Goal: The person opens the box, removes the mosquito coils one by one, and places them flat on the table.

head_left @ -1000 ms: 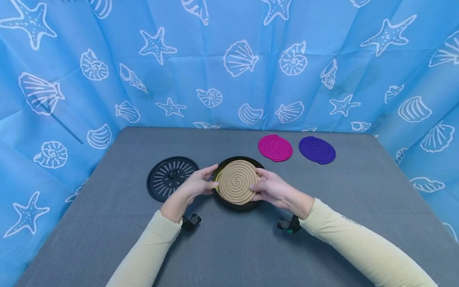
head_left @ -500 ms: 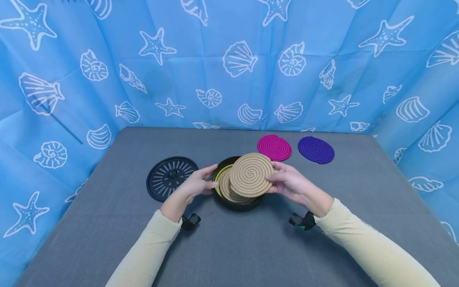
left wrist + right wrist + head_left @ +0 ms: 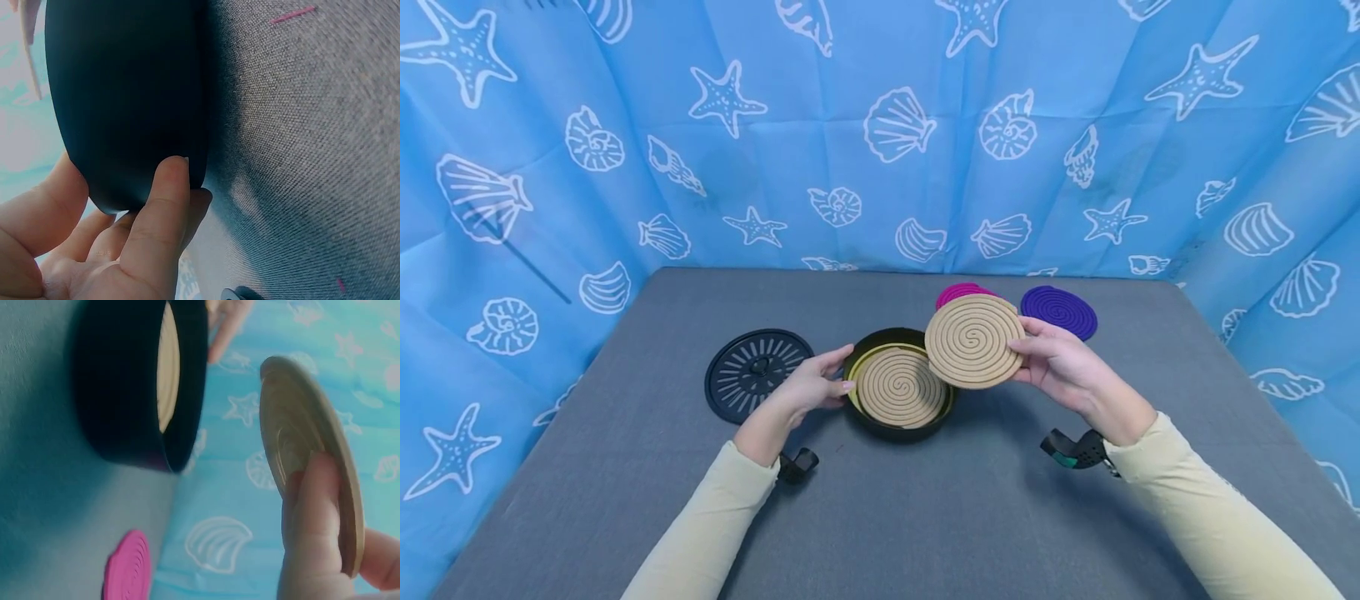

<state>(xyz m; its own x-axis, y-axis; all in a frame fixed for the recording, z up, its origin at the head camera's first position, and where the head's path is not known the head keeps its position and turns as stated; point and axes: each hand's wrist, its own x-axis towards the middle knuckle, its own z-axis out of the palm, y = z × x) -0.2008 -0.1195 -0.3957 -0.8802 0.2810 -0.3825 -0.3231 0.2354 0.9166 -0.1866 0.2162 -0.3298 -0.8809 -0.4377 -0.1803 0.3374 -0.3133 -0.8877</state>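
In the head view, the right grip (image 3: 1063, 367), clamped on a tan coaster (image 3: 973, 342), has moved it rightward, uncovering a second tan coaster (image 3: 901, 387) in the bowl (image 3: 902, 433). Counted: two tan; one pink coaster (image 3: 957, 292) and one purple coaster (image 3: 1060, 310) far right; one lid (image 3: 739, 400) left.

Left wrist: the left grip (image 3: 119, 240) clamps the bowl's side.

Right wrist: the held coaster is tilted, apart from the bowl.

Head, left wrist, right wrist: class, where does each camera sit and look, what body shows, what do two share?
Head: head-worn, facing forward and down at the black container; left hand, right hand, sleeves show.
Left wrist: worn there, facing the black container's wall; left hand shows.
Right wrist: worn there, facing the held beige coaster; both hands partly show.
Head and right wrist share the pink coaster.
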